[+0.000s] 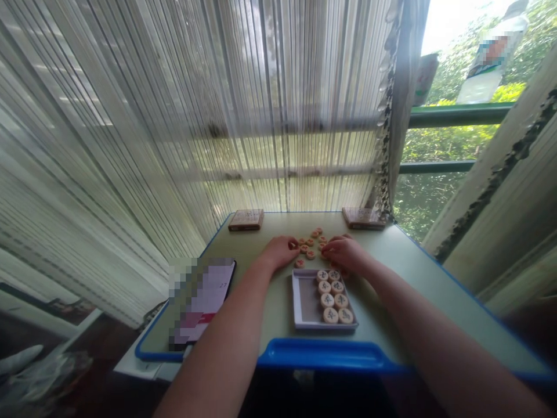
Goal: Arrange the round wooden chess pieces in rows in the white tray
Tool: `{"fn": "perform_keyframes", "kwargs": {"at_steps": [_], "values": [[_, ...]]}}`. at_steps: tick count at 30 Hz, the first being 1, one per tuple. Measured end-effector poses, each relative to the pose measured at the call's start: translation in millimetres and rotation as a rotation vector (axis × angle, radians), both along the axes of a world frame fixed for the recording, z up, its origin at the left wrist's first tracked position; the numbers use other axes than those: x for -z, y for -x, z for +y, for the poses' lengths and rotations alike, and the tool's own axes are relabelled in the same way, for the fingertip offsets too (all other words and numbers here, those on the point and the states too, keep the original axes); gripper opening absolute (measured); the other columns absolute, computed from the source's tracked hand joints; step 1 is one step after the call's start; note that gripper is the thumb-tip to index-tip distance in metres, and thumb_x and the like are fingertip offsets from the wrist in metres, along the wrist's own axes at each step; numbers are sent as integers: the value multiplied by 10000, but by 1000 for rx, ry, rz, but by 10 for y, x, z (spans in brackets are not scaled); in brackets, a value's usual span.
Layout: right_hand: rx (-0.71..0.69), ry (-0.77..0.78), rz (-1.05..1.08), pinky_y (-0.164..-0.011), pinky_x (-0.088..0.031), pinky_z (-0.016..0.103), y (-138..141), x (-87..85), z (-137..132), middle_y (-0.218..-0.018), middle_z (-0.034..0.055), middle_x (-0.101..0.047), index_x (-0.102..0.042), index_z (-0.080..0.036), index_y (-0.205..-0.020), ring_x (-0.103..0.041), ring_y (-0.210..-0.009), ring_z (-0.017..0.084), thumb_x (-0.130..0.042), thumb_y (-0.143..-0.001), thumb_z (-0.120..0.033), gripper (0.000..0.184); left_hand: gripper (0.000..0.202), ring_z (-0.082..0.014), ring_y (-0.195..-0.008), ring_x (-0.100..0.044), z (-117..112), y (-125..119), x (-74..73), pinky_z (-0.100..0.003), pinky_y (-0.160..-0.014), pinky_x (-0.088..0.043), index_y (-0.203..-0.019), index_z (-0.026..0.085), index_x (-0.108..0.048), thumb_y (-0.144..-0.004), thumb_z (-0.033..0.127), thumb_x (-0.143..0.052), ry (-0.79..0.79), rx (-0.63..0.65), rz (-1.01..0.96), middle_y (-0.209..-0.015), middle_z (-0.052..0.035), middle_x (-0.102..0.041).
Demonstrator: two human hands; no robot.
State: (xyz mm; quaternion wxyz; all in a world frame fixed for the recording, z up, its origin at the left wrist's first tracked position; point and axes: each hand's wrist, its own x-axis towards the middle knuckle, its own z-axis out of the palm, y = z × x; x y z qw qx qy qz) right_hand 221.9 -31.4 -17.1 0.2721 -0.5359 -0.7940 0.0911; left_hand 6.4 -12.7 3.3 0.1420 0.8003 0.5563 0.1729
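Note:
Both of my hands rest on a green table [391, 290] around a loose heap of round wooden chess pieces [312, 241]. My left hand [278, 251] lies at the heap's left edge, fingers curled onto a piece. My right hand [346, 252] sits at the heap's right edge, fingertips pinched together on a piece. Just in front of the hands stands a shallow grey tray [304, 305] with several pieces [334, 296] lined up in two columns along its right side.
A phone [202, 302] lies at the table's left front. Two flat wooden boxes stand at the back: one at the left [246, 220], one at the right [362, 217]. String curtains hang behind. A blue rim [322, 354] edges the table's front.

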Motion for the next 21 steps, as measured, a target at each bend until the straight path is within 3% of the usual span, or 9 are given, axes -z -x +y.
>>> {"fn": "perform_keyframes", "kwargs": {"at_steps": [5, 10, 13, 18, 21], "values": [[113, -26, 38, -751, -406, 285, 1, -109, -56, -830, 73, -680, -710, -189, -949, -547, -819, 195, -485, -790, -250, 282, 292, -169, -800, -628, -10, -30, 34, -238, -722, -473, -966, 204, -676, -710, 298, -571, -37, -9, -36, -927, -41, -690], [91, 3, -79, -689, -394, 270, -75, -193, -73, -778, 67, -652, -722, -175, -809, -543, -737, 179, -526, -729, -305, 248, 291, -200, -857, -606, -45, -66, 14, -276, -802, -467, -904, 198, -702, -702, 383, -603, -213, -11, -34, -918, -66, -660], [121, 149, -103, -577, -368, 249, -118, -289, -116, -706, 41, -629, -709, -178, -817, -520, -627, 149, -542, -696, -317, 249, 266, -173, -826, -606, -59, -100, 8, -263, -798, -470, -908, 211, -712, -733, 359, -577, -204, 89, -85, -892, -50, -648], [-57, 435, -138, -523, -342, 224, -196, -485, -238, -684, -4, -608, -693, -220, -843, -498, -593, 122, -590, -646, -307, 239, 224, -138, -780, -609, -52, -126, 20, -232, -774, -476, -886, 222, -725, -723, 230, -571, -73, 197, -89, -935, -36, -641], [-94, 512, -169, -513, -340, 221, -232, -522, -303, -679, -10, -600, -696, -224, -818, -493, -596, 122, -640, -605, -331, 244, 224, -150, -802, -611, -48, -127, 11, -239, -789, -474, -899, 221, -721, -726, 240, -580, -75, 212, -71, -934, -34, -652]]}}
